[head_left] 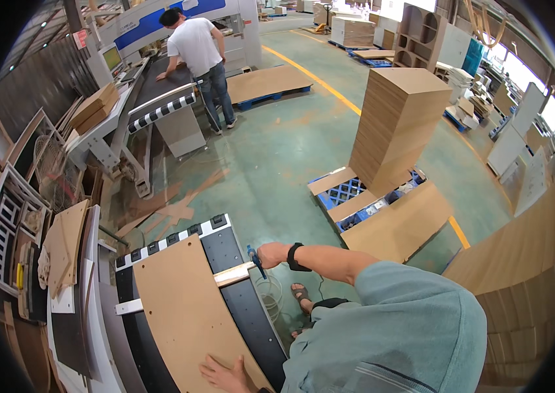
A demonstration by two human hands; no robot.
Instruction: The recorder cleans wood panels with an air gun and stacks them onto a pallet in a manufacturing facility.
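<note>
A long brown panel [189, 308] with small drilled holes lies on a black worktable [241, 304], over a pale crossbar [233, 275]. My left hand [225, 374] rests flat on the panel's near end, fingers spread. Beyond the panel's right edge, my right hand [273, 255] is closed around a blue hand tool [256, 258] at the end of the crossbar. This tool looks like an air blow gun, though my fingers cover much of it. A coiled clear hose [269, 293] hangs below it.
Left of the worktable lean boards and frames [68, 245]. Ahead, a person [197, 52] bends over a large machine [140, 33]. A tall stack of panels [398, 124] stands on a blue pallet [346, 190] to the right. More stacked panels [519, 295] rise behind my shoulder.
</note>
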